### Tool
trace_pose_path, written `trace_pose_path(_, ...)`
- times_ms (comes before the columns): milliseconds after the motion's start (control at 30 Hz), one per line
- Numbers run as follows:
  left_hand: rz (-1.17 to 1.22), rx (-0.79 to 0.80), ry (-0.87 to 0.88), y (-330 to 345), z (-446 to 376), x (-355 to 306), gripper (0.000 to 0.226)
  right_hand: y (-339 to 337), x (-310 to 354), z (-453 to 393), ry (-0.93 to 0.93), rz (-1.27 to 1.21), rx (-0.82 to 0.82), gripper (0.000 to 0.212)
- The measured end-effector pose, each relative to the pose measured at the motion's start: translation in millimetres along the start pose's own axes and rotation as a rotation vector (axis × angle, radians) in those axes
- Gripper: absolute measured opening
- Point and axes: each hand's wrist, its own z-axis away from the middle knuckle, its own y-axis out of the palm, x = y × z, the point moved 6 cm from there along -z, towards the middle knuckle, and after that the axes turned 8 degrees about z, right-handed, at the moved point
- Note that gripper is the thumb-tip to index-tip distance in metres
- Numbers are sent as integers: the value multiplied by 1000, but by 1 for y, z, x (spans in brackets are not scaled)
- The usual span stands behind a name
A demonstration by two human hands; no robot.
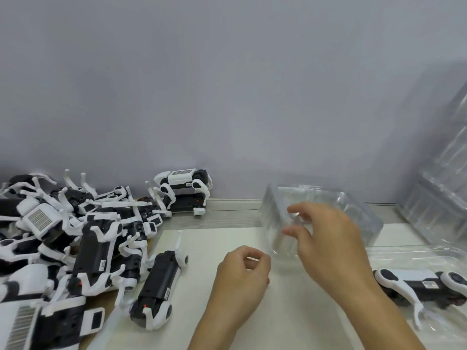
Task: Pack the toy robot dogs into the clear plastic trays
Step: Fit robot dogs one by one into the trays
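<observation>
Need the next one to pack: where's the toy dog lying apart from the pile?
In the head view, the lone toy dog lies left of centre on the pale mat, between the pile and the left hand.

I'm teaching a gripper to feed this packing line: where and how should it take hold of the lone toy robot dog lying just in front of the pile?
Grip the toy robot dog across its long black body, mid-length, coming from above. It lies on the table apart from the pile of robot dogs, legs folded at both ends, so the bare flanks between them look easiest to reach.
</observation>
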Motion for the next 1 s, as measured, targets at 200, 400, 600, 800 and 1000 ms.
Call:
trace_pose_path(200,264,66,241,-2,2,-26,35,-21,18,0,38,-512,-247,14)
trace_pose_path(400,463,-181,495,-37,4,-46,29,-5,19,2,210,-876,-152,23)
trace_pose_path(600,476,-158,432,-39,0,-41,30,12,26,6,160,-707,-13,28)
trace_pose_path(800,557,-147,403,-39,-2,-37,26,10,27,6,102,-725,6,17)
trace_pose_path(1000,657,-99,401,-38,-3,-36,19,6,26,3,79,-779,52,18)
